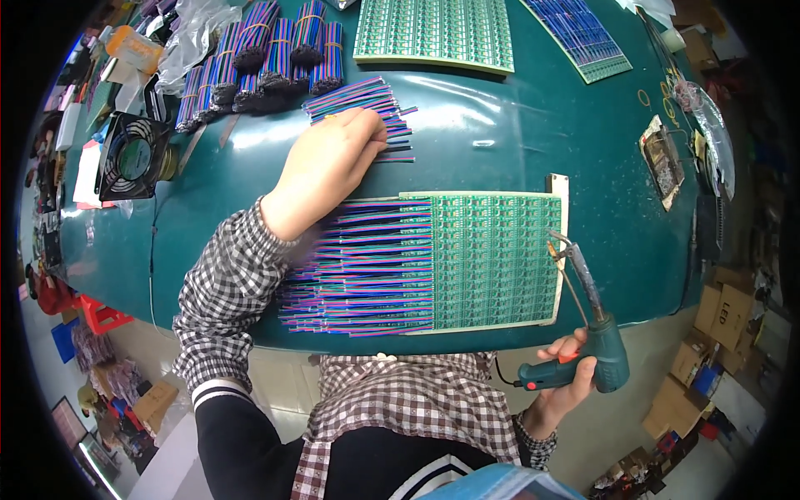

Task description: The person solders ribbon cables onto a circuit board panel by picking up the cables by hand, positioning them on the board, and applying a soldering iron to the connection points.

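My left hand (333, 162) is over a loose pile of short multicoloured wires (358, 96), its fingertips pinched together at the pile's right side. Whatever is between those fingers is hidden. In my right hand (575, 379) is a green soldering gun (611, 354) with a red trigger. Its metal tip and thin feed tube reach up to the right edge of a green circuit board panel (500, 267). Rows of blue, red and black wires (358, 275) cover the panel's left part and stick out past it. The panel's right columns show bare pads.
Bundled wires (279, 54) stand at the back left beside a small black fan (133, 157). Another board panel (433, 33) lies at the back, with a wired panel (575, 37) farther right. A soldering stand tray (662, 162) sits on the right of the green table (467, 142).
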Available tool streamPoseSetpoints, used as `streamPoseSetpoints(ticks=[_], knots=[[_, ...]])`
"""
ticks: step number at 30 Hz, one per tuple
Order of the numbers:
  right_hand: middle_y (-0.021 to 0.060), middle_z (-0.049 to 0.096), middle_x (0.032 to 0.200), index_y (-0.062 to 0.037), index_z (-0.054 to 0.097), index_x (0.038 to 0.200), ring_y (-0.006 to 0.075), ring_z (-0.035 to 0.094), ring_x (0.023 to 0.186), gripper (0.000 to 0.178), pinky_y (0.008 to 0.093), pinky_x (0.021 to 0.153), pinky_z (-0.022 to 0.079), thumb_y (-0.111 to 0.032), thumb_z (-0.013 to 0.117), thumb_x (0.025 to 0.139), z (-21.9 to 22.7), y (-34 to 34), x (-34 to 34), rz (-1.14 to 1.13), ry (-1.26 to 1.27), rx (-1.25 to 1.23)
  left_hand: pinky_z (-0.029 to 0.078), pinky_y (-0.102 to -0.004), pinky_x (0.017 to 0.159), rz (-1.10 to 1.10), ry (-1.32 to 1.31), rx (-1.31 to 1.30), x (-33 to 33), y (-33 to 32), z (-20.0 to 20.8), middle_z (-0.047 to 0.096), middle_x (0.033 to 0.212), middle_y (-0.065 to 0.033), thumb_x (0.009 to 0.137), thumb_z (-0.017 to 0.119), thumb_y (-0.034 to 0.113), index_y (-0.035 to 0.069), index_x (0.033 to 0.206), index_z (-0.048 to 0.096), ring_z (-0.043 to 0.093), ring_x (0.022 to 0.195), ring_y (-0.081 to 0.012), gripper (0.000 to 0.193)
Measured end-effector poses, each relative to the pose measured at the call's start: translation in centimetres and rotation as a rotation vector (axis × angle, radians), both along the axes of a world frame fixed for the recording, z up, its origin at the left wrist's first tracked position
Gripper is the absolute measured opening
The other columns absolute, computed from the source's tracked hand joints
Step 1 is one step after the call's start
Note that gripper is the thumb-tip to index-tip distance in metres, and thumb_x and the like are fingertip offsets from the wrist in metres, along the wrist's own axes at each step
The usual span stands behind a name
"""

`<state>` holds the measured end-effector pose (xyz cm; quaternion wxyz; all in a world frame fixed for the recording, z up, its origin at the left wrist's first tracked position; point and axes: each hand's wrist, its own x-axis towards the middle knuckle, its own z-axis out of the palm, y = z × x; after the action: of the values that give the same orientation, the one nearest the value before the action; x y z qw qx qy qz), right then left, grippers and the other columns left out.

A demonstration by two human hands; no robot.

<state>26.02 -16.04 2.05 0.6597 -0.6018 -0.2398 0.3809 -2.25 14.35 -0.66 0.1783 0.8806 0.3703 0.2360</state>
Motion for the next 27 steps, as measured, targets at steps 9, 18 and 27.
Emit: streamPoseSetpoints(ticks=[9, 18, 27], knots=[[0.0147, 0.06, 0.09, 0.0115, 0.054, 0.122, 0.0264, 0.067, 0.083, 0.058, 0.04, 0.069, 0.065, -0.036, 0.071, 0.095, 1.1, 2.0, -0.5, 0.017, 0.049, 0.013, 0.055, -0.0376, 0.07, -0.24, 0.044, 0.028, 3.1, -7.0, 4.5, 0.061, 0.103, -0.0135, 0.081, 0.066, 0.0, -0.003, 0.116, 0.065, 0.065, 0.085, -0.0296, 0.036], [0.0151, 0.06, 0.092, 0.0119, 0.054, 0.123, 0.0263, 0.066, 0.083, 0.058, 0.0397, 0.068, 0.065, -0.036, 0.071, 0.095, 1.3, 2.2, -0.9, 0.098, 0.026, -0.004, 0.055, -0.0318, 0.069, -0.247, 0.154, 0.222, 3.8, -7.8, 2.1, 0.063, 0.108, -0.0118, 0.078, 0.065, 0.007, -0.006, 0.115, 0.067, 0.063, 0.087, -0.0224, 0.039], [0.0195, 0.066, 0.099, 0.0137, 0.051, 0.13, 0.0322, 0.071, 0.09, 0.065, 0.04, 0.069, 0.067, -0.039, 0.068, 0.097, 1.6, 1.9, -1.1, 0.092, -0.065, -0.066, 0.055, -0.0296, 0.066, -0.236, 0.187, 0.201, 4.2, -7.8, 2.9, 0.063, 0.105, -0.01, 0.077, 0.067, 0.008, -0.005, 0.118, 0.068, 0.063, 0.084, -0.0211, 0.043]])
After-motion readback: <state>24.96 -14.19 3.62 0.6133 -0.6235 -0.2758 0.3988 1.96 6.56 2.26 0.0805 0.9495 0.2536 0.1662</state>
